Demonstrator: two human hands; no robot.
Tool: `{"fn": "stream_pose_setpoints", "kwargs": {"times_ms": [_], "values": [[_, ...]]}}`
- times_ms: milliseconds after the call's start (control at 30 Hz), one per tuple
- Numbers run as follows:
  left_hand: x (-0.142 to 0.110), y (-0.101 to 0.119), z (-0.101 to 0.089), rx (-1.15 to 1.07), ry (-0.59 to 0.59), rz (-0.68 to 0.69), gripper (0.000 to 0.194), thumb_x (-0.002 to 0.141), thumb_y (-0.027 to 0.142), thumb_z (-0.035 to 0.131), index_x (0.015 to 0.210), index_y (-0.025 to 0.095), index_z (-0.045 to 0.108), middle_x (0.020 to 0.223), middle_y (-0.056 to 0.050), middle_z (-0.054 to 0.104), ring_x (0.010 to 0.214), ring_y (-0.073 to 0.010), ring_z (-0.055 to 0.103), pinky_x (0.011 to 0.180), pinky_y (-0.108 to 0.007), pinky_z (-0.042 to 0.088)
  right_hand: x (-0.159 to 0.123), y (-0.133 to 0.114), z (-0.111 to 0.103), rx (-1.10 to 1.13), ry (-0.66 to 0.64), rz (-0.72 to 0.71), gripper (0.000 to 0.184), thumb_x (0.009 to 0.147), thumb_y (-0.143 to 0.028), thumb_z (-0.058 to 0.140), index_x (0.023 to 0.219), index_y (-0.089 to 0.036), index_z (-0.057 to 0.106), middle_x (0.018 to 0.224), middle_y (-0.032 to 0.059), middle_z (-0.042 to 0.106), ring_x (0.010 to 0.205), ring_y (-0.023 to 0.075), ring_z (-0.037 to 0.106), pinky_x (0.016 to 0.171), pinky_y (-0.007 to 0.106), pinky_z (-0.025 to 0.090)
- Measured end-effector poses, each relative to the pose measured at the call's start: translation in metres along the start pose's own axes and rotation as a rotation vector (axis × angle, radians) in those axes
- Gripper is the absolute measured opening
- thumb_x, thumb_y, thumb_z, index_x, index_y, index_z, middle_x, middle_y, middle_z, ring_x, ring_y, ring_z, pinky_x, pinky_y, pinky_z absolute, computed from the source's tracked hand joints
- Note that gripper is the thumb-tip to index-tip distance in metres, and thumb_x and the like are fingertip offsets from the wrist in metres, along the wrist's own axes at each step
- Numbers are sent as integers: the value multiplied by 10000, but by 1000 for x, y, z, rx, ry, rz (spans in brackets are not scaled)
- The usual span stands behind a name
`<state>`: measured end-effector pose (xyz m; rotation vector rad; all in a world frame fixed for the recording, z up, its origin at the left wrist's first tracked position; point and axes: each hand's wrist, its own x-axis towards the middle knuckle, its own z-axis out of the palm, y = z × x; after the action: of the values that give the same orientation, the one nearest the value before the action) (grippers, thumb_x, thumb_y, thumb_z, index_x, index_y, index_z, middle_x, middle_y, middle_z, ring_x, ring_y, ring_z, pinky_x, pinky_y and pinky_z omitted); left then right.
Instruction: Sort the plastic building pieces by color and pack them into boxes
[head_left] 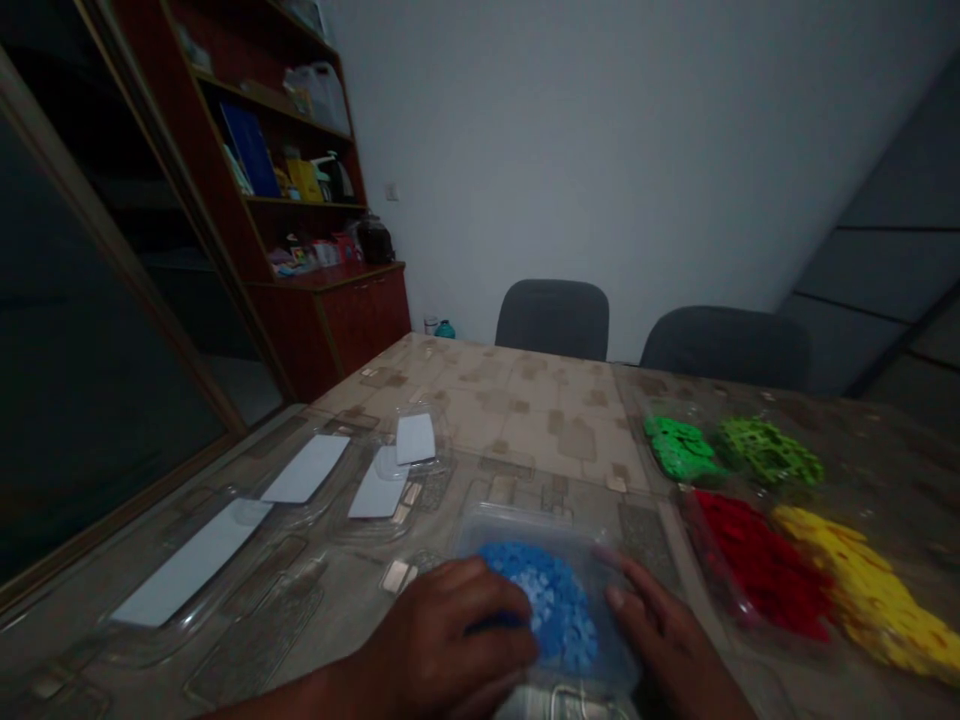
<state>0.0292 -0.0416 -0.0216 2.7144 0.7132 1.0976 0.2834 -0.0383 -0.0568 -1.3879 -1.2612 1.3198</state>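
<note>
The left hand (450, 640) curls over a heap of blue plastic pieces (559, 610) in a clear plastic tray (510, 525) at the table's (540, 420) near edge; I cannot tell whether it pinches any. The right hand (660, 630) lies loosely spread beside the tray's right side. Red pieces (761, 570), yellow pieces (862, 590) and green pieces (712, 450) lie toward the right edge.

Only bits of the person make it into the shot, and it's pretty dim. There's a bare left hand (450, 640) with a chunky back and knuckles, and its bare forearm (300, 695) runs off the bottom edge. The bare right hand (667, 630) has longish fingers (626, 600) with short rounded nails (615, 598).
</note>
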Motion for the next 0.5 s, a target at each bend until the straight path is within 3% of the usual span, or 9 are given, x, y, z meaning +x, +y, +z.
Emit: {"fn": "stream_pose_setpoints", "kwargs": {"times_ms": [67,133,200,267,400,500], "values": [[-5,-7,-15,-69,91,-233,296,978,160,492,1228,252,620,1108,-99,671,928,-224,624,770,-358,518,0,1,1,10,5,26,612,836,-663,609,1236,-205,685,692,16,651,670,224,628,613,293,499],[-8,-18,-24,-137,167,-541,334,969,219,534,1285,305,599,1197,-85,620,966,-231,609,811,-371,518,0,1,2,-11,13,45,614,824,-651,628,1260,-221,676,656,9,633,633,218,615,584,284,485],[-9,-31,-25,-296,188,-830,386,942,326,589,1327,312,569,1255,-88,593,916,-229,602,790,-371,517,1,2,2,-30,13,43,674,817,-649,637,1337,-221,620,630,-3,614,598,208,602,548,271,459],[-8,-40,-19,-528,229,-1019,420,910,394,608,1311,271,578,1248,-107,610,951,-252,609,807,-384,515,2,5,3,-1,0,51,790,816,-658,634,1448,-203,502,616,-20,591,575,197,588,532,263,429],[-2,-42,-7,-724,212,-1075,386,895,473,604,1159,197,659,1113,-103,689,980,-275,640,801,-369,516,3,6,2,32,-26,49,954,824,-694,613,1563,-181,294,584,-62,502,535,179,535,534,258,385],[2,-36,-5,-785,230,-1092,377,880,490,628,1091,183,681,1036,-74,712,968,-261,643,802,-342,503,2,0,2,-6,-30,35,939,831,-688,614,1560,-183,306,582,-62,501,560,185,545,568,261,414]]}}
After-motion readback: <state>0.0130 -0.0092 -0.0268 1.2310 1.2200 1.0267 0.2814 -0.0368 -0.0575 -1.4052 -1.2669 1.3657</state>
